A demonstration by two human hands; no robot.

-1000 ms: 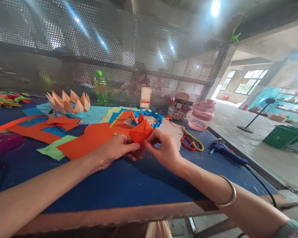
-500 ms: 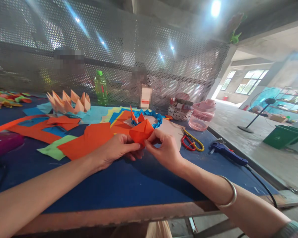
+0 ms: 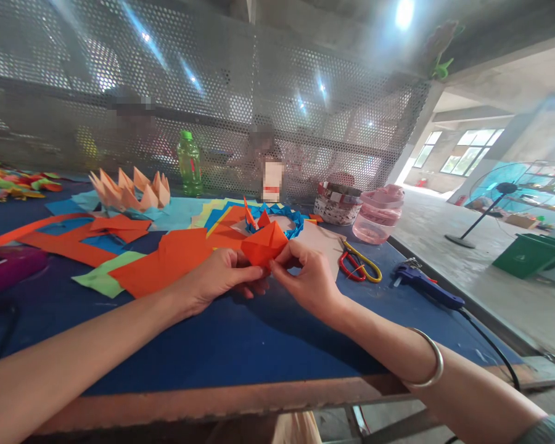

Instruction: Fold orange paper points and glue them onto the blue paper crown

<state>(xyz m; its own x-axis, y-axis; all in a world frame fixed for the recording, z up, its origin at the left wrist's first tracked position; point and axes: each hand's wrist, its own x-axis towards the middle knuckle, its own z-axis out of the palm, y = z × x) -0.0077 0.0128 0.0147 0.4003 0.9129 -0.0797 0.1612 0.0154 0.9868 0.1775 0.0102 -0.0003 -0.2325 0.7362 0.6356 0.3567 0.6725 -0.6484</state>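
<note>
Both my hands hold a folded orange paper piece (image 3: 264,244) above the blue table top (image 3: 240,351). My left hand (image 3: 222,274) pinches its lower left side, and my right hand (image 3: 308,277) grips its right side. Some of the paper's underside is hidden by my fingers. Just behind it lies a ring of folded blue paper units (image 3: 277,217) with orange points inside. A loose orange sheet (image 3: 166,265) lies beside my left hand.
Red-and-yellow-handled scissors (image 3: 358,265) and a blue glue gun (image 3: 425,291) with a black cord lie to the right. Beyond stand a woven basket (image 3: 337,206), a pink jar (image 3: 377,222), a green bottle (image 3: 189,166) and a folded paper crown (image 3: 129,194). A person sits behind a perforated metal screen (image 3: 263,145).
The whole view has drifted slightly. My hands remain on the orange paper piece with almost no visible shift in their grip.
</note>
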